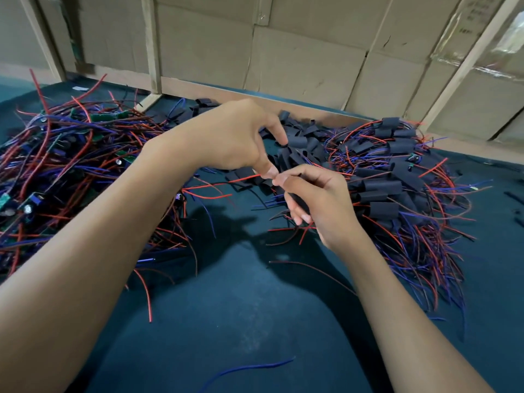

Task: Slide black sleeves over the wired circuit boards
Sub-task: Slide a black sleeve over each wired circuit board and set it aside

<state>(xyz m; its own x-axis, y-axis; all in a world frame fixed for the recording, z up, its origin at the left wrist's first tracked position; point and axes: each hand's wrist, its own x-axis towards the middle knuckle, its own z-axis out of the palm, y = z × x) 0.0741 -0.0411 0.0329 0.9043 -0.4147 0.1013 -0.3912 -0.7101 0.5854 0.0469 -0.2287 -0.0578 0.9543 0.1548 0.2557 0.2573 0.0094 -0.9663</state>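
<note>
My left hand (235,134) hovers above the table's middle and pinches red and black wires (226,182) between thumb and finger. Right beside it, my right hand (314,199) curls around a black sleeve (297,201), with wire ends sticking out below the palm. The board on those wires is hidden. A heap of bare green circuit boards with red and blue wires (62,165) lies at the left. Loose black sleeves (300,143) are piled behind my hands. Sleeved boards with wires (397,177) are heaped at the right.
The work surface is a dark teal cloth (241,307). A loose blue wire (249,370) lies near the front edge and a red wire (144,293) trails from the left heap. Cardboard panels with wooden battens (283,46) wall off the back.
</note>
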